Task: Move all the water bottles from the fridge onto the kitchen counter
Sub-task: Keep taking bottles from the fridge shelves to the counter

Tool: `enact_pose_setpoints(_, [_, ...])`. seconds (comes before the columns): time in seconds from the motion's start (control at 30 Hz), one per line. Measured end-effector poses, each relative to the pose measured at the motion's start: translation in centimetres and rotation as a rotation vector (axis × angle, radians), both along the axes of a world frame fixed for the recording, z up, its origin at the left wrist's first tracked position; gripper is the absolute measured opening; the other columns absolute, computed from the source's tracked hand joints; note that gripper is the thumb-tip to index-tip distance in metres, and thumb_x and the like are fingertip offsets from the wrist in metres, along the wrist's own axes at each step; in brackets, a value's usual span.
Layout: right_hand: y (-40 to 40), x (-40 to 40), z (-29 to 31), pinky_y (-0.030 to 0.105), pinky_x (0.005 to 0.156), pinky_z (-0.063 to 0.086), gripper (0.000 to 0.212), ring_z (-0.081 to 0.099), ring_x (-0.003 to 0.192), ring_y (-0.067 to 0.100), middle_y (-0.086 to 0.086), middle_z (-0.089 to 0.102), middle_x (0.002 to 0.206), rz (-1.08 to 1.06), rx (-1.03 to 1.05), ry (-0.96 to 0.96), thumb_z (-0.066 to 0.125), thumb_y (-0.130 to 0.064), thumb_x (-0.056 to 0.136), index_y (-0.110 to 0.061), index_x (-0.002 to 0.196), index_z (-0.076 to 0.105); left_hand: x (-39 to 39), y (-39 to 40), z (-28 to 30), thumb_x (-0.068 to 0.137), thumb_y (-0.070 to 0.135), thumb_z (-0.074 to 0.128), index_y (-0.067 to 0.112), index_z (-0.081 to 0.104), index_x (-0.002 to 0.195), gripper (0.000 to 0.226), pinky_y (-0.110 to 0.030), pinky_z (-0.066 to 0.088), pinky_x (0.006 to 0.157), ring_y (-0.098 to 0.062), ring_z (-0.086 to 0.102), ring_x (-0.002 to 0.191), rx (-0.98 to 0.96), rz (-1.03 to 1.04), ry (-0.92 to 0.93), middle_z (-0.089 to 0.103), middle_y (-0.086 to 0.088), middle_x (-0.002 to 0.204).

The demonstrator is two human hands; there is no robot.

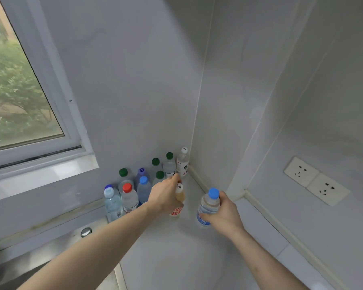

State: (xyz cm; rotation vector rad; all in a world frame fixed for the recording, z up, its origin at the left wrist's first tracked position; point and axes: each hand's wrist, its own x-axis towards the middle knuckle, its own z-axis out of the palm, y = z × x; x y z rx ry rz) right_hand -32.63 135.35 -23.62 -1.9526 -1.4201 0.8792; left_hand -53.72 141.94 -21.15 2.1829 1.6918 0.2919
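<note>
We are setting bottles down in the corner of the desk [176,248], where a cluster of bottles [143,181] is already standing upright against the wall below the window [19,80]. These look to us like light plastic bottles, full enough to carry some weight, with smooth walls that may be slick if cold from the fridge; we judge the body just under the shoulder the safest place to take hold, squeezing gently since thin plastic gives. Our right hand [222,214] is curling round the blue-capped bottle [209,206], fingers and thumb wrapped about its middle, holding it upright at or just above the desk; we cannot tell whether its base is touching. Our left hand [166,197] is wrapping round the orange-tinted bottle [179,197] with the red-and-white label, just beside the cluster, its fingertips reaching near a green-capped bottle [160,176].
</note>
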Motion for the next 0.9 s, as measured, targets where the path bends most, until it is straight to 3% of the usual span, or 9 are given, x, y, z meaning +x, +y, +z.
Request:
enact_pose_setpoints(0.17, [4.3,-0.5,-1.7,0.022,0.070,0.050,0.057,0.068,0.093,0.010,-0.012,0.070,0.103,-0.004,-0.029,-0.027,0.090,-0.022,0.066,-0.030,0.114,0.059,0.7,4.3,-1.2,0.074,0.034,0.085,0.024,0.046,0.115,0.058,-0.038,0.049,0.091,-0.025,0.064,0.098,0.024,-0.045,0.047,0.063,0.004,0.112])
enact_pose_setpoints(0.33, [8.7,-1.0,-3.9,0.035,0.081,0.058,0.060,0.070,0.094,0.016,-0.007,0.070,0.107,-0.027,-0.035,-0.075,0.089,-0.031,0.057,-0.030,0.111,0.064,1.2,8.2,-2.6,0.075,0.033,0.080,0.024,0.047,0.116,0.054,-0.035,0.041,0.095,-0.025,0.064,0.094,0.038,-0.044,0.059,0.064,0.004,0.113])
enact_pose_setpoints(0.47, [11.8,-1.6,-4.8,0.027,0.082,0.049,0.061,0.065,0.099,0.019,-0.003,0.064,0.118,-0.015,-0.062,-0.062,0.093,-0.019,0.067,-0.025,0.120,0.063,1.4,10.7,-3.5,0.086,0.031,0.070,0.021,0.048,0.118,0.039,-0.035,0.039,0.092,-0.027,0.063,0.094,0.064,-0.040,0.077,0.063,0.000,0.116])
enact_pose_setpoints(0.57, [13.9,-1.8,-5.7,0.027,0.077,0.048,0.055,0.066,0.095,0.019,-0.001,0.066,0.113,0.001,-0.081,-0.060,0.093,-0.020,0.067,-0.027,0.112,0.062,1.4,12.0,-4.1,0.083,0.030,0.072,0.021,0.048,0.117,0.043,-0.036,0.041,0.095,-0.027,0.064,0.093,0.055,-0.031,0.105,0.063,0.001,0.114])
enact_pose_setpoints(0.7, [16.4,-2.1,-7.3,0.032,0.074,0.058,0.051,0.070,0.088,0.017,-0.003,0.071,0.102,0.011,-0.105,-0.065,0.092,-0.027,0.061,-0.028,0.102,0.063,1.3,13.2,-4.9,0.084,0.029,0.071,0.023,0.048,0.121,0.044,-0.041,0.042,0.103,-0.027,0.065,0.096,0.062,0.012,0.125,0.065,0.001,0.114])
enact_pose_setpoints(0.9, [18.8,-2.8,-9.0,0.036,0.078,0.059,0.046,0.071,0.093,0.019,-0.005,0.072,0.102,0.042,-0.098,-0.014,0.088,-0.022,0.069,-0.028,0.108,0.064,0.7,14.5,-6.0,0.085,0.030,0.073,0.020,0.046,0.125,0.049,-0.038,0.039,0.099,-0.027,0.064,0.100,0.072,0.021,0.195,0.064,0.000,0.116])
